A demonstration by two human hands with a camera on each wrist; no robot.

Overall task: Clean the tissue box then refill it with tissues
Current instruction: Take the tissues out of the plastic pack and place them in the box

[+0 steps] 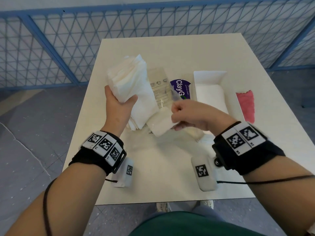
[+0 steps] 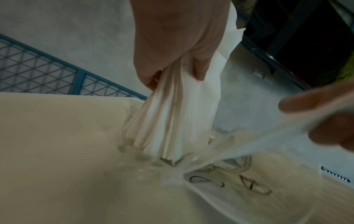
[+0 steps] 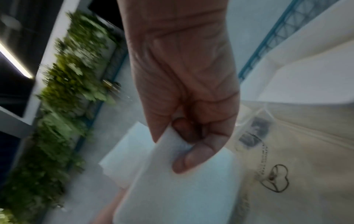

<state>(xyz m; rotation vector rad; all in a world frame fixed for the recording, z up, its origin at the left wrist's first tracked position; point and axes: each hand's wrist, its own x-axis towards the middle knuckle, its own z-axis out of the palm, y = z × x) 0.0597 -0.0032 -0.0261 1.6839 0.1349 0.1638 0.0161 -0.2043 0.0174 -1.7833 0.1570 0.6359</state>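
A person stands at the near edge of a cream table (image 1: 170,48), both forearms reaching out over it. On the left, the left hand (image 1: 117,106) is raised above the table with its fingers and thumb curled round a thick stack of white tissues (image 1: 133,82); the stack's long axis runs from near to far, tilted up and leftward, and its lower end trails down toward the tabletop. Just right of the stack, a clear plastic wrapper (image 1: 160,89) with a purple label lies crumpled on the table, and the left wrist view shows the stack's lower end still sitting in the mouth of this film. Further right and nearer, the right hand (image 1: 192,114) is closed in a pinch on a white, film-like edge that is probably part of the wrapper; blur makes this uncertain. Right of the wrapper, toward the far side, the white tissue box (image 1: 223,86) lies open on the table with white material visible inside. The box lies rightward and beyond the stack, so the left hand must carry the tissues across the wrapper and the right hand, which sit between. At the far right, a pink cloth (image 1: 246,106) lies flat beside the box, apart from it.
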